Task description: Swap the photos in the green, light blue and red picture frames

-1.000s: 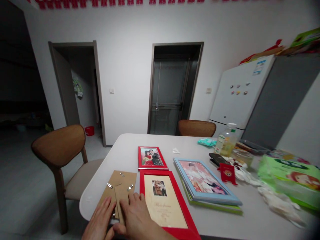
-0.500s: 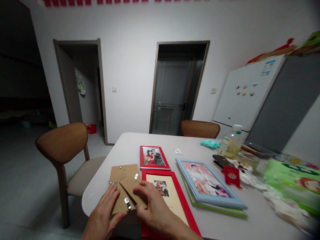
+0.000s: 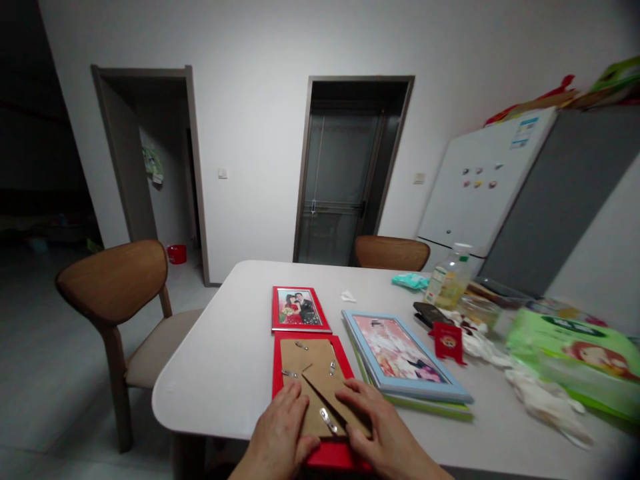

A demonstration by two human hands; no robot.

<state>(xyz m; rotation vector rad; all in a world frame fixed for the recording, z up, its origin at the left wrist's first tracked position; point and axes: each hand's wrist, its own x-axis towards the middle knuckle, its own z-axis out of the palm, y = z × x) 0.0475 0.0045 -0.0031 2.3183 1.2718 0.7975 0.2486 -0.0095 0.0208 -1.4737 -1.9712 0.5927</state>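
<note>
A brown frame backing board (image 3: 316,359) with metal clips and a partly lifted stand flap lies over a red picture frame (image 3: 278,368), whose border shows around it. My left hand (image 3: 281,433) grips the board's left edge, thumb at the lower edge. On the right side, my right hand (image 3: 384,427) closes its fingers on the board by the flap. Whether the board sits inside the frame or just on top of it, I cannot tell. Just beyond is a smaller red frame (image 3: 276,310) with a photo of a couple.
Right of my hands, a light-blue frame (image 3: 356,333) rests on a green one (image 3: 440,408). Further right are a phone-like black item (image 3: 429,316), a red card (image 3: 449,343), a bottle (image 3: 449,277), crumpled tissues (image 3: 547,403) and a green tissue pack (image 3: 575,353). A chair (image 3: 117,280) stands left of the table.
Both hands have carried the backing board rightward from beside the larger red frame to over it, covering the small picture in it. The camera view has shifted slightly.
</note>
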